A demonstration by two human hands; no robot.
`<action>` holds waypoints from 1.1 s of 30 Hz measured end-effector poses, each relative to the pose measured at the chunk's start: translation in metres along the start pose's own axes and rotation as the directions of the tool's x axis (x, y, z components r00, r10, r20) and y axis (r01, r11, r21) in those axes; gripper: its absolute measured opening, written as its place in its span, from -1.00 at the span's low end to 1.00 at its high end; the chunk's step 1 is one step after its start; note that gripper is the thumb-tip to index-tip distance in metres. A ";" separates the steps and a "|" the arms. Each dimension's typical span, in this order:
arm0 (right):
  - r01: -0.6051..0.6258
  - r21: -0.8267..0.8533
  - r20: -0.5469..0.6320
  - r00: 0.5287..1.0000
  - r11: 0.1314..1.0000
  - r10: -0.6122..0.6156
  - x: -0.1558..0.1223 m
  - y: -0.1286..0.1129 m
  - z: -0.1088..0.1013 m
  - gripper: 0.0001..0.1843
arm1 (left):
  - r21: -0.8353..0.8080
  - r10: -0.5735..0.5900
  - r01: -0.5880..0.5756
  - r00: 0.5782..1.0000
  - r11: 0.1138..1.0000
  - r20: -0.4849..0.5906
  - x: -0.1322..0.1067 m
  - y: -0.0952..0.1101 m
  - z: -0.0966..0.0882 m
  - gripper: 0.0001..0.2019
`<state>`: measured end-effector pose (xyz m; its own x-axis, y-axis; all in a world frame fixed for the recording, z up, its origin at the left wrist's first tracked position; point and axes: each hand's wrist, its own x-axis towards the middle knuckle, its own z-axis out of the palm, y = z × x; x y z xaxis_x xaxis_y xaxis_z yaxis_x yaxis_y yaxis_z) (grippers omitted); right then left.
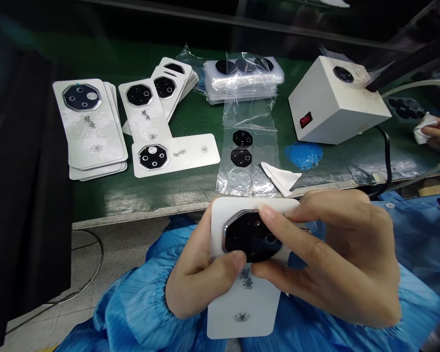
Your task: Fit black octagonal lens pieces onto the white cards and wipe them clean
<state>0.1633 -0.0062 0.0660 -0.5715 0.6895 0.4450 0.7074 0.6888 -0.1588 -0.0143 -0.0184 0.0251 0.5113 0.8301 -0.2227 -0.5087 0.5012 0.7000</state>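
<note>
I hold a white phone back cover (242, 298) over my lap, its black octagonal camera lens plate (247, 237) facing up. My left hand (194, 278) grips the cover from the left, thumb on the lens plate's lower edge. My right hand (333, 259) is closed on the cover's right side, with forefinger and thumb pinching the lens plate from above and below. Both wrists wear blue sleeves.
On the green bench (190, 190) lie stacks of white covers (90, 129), a single cover (176, 155), clear film strips with black lenses (244, 151), a white cloth (280, 177), blue putty (303, 154) and a white box with a red switch (330, 105). Another person's hand (438, 134) holds a cloth at right.
</note>
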 end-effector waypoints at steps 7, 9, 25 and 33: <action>0.008 0.029 -0.023 1.000 1.000 -0.007 0.000 0.003 0.002 -0.56 | -0.040 -0.024 0.025 0.999 0.999 0.023 -0.001 0.002 0.001 -0.61; 0.006 0.041 -0.032 0.999 0.999 -0.005 0.000 0.003 0.002 -0.55 | -0.043 -0.013 0.014 1.000 0.999 0.021 -0.001 0.002 0.002 -0.62; -0.001 -0.042 -0.050 0.999 0.999 -0.001 -0.001 0.002 0.004 -0.57 | -0.141 -0.078 0.070 0.995 0.988 -0.055 0.003 0.003 0.005 -0.63; -0.008 -0.027 -0.030 1.000 1.000 0.008 0.000 0.001 -0.002 -0.58 | 0.033 0.091 -0.088 0.992 0.996 -0.090 0.006 0.001 0.008 -0.78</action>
<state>0.1643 -0.0060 0.0677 -0.5535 0.6878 0.4697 0.7231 0.6767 -0.1387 -0.0064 -0.0149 0.0298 0.3985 0.8908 -0.2184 -0.5285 0.4176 0.7391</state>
